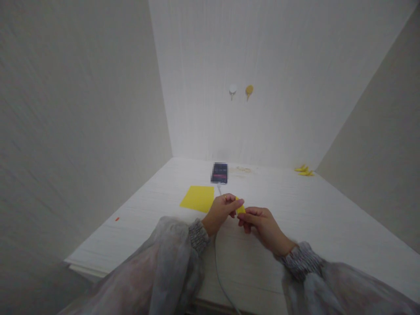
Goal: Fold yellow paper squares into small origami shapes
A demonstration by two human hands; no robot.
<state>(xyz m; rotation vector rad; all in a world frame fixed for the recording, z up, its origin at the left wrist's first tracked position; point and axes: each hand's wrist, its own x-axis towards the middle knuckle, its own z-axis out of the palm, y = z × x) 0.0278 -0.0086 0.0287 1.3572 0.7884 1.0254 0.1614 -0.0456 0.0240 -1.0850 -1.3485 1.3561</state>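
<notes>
Both hands meet over the middle of the white table (295, 227) and pinch a small folded yellow paper piece (240, 209) between them. My left hand (221, 211) grips it from the left, fingers curled, a ring showing on one finger. My right hand (262, 225) holds it from the right, fingers closed. A flat square sheet of yellow paper (197, 197) lies just left of my left hand.
A phone (219, 173) lies behind the hands, its white cable (218, 262) running toward me between my arms. Folded yellow paper shapes (304, 170) sit at the back right corner. Two wall hooks (241, 91) hang above. A small red speck (117, 218) lies near the left edge.
</notes>
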